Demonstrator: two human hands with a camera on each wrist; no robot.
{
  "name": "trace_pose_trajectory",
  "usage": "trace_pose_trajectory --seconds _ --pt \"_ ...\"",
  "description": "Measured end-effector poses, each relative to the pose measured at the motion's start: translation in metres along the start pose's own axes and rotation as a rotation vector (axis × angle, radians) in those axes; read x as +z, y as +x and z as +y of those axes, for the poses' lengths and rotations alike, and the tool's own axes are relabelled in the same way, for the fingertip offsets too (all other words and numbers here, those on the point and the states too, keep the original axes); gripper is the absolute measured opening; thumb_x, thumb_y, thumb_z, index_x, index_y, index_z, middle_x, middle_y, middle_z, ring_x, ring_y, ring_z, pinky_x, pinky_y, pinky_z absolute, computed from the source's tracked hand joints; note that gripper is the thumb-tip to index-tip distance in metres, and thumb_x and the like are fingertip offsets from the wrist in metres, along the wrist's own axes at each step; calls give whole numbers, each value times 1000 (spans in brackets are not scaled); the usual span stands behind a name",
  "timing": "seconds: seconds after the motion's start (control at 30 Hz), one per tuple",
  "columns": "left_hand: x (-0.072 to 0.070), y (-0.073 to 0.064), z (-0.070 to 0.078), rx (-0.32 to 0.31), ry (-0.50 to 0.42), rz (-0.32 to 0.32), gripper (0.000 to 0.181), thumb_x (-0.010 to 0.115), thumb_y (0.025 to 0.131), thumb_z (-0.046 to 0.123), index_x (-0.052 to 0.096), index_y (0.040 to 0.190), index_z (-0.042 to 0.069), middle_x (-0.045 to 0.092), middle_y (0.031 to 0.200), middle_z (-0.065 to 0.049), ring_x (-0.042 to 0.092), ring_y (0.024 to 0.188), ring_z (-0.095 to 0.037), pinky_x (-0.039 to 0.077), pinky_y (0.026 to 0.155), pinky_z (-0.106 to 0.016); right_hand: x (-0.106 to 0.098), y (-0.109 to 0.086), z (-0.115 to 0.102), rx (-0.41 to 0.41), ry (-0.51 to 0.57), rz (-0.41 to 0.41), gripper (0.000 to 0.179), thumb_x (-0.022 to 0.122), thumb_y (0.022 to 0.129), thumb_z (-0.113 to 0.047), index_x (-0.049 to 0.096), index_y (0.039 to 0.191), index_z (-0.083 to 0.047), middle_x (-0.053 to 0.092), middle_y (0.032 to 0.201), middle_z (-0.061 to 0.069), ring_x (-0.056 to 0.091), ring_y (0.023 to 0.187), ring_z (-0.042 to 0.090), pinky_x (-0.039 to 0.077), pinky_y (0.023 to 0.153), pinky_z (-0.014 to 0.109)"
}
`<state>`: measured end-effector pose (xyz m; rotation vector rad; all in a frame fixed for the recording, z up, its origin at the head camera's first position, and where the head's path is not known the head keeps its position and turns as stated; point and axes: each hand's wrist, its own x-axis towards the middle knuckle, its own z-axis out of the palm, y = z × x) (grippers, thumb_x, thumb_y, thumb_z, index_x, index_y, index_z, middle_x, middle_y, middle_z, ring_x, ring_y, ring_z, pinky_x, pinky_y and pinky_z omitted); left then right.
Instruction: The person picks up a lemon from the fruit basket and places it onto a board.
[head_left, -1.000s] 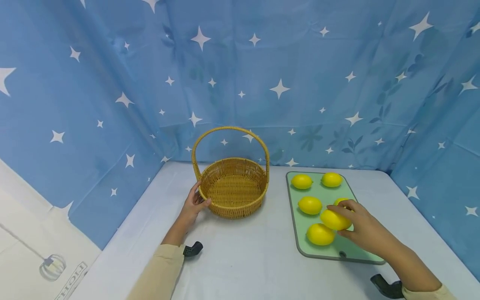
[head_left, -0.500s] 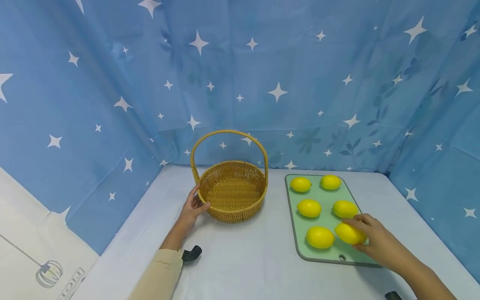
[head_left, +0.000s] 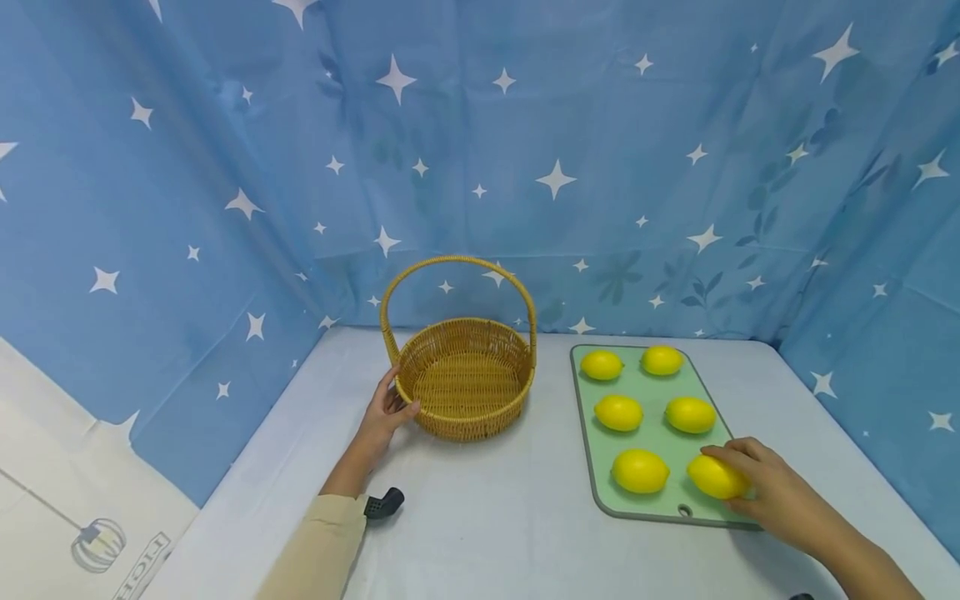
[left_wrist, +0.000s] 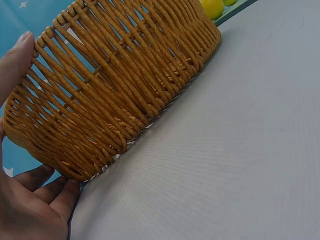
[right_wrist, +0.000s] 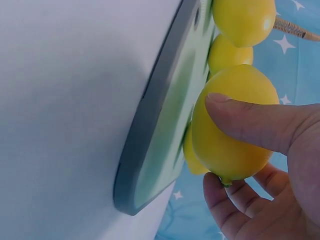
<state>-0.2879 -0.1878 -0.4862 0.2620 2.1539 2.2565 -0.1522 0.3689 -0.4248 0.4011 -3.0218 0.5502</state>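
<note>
At the near right corner of a green cutting board (head_left: 678,454) with a grey rim, my right hand (head_left: 783,500) holds a lemon (right_wrist: 235,132) between thumb and fingers. The right wrist view shows the thumb across its side and the fingertips by its stem end. Several other lemons (head_left: 640,472) lie in rows on the board. To the left stands a round wicker basket (head_left: 465,427) with a tall arched handle, bare inside. My left hand (head_left: 382,421) grips the basket's left side, thumb at the rim and fingers low against the weave (left_wrist: 90,100).
The basket and the board stand apart on a white-covered table (head_left: 480,517). Behind them hangs a blue curtain (head_left: 480,167) with white stars, which also runs along both sides. A dark camera mount (head_left: 385,503) sits at my left wrist.
My right hand has carried the lemon right and toward the board's near right corner, uncovering the lemon behind it. The left hand keeps its hold on the basket, which stays in place.
</note>
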Motion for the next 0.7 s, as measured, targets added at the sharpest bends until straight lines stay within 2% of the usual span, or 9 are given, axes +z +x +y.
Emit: trace_pose_trajectory --seconds 0.47,0.7 --pt "1 3 1 -13 -6 15 81 65 93 6 19 155 29 19 158 -17 20 145 -28 23 114 -41 4 1 5 20 15 -28 63 85 70 -8 62 129 -9 51 119 15 49 107 37 43 87 64" --pt "1 3 5 16 -9 6 84 69 91 9 18 156 25 18 158 -19 19 145 -31 23 114 -41 4 3 5 19 19 -23 65 85 69 -7 61 130 -9 51 119 15 50 106 38 44 86 64"
